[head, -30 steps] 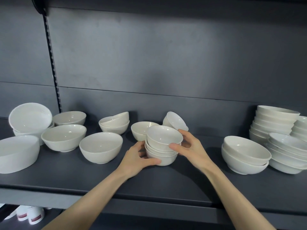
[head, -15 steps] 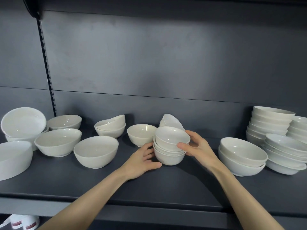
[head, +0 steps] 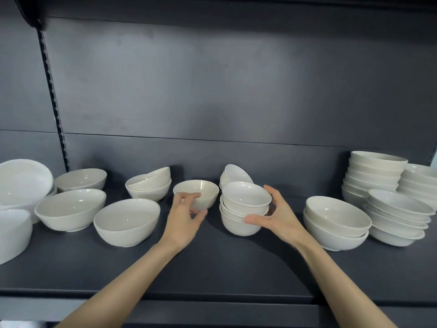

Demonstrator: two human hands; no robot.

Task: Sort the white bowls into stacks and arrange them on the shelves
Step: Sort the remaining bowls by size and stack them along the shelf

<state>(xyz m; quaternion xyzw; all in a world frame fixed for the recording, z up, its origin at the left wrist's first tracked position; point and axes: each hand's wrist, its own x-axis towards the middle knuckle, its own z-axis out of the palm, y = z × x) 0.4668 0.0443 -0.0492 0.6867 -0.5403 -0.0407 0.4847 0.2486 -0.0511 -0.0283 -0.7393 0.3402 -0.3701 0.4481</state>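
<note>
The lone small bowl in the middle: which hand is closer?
Left. The left hand is at the front of the bowl; the right hand is off to its right, around the small stack.

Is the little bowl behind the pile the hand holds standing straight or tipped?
Tipped. The small bowl leans behind the stack, its opening turned sideways toward the camera, not straight up.

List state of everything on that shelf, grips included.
small stack, three bowls nested, upright, held.
right grip, curled round the small stack.
left grip, blurred at the single bowl; contact unclear.
single bowl, upright, on shelf.
tilted bowl, leaning behind small stack.
pair, top bowl tilted.
big pair, nested, upright.
tall stack, upright, neat.
</note>
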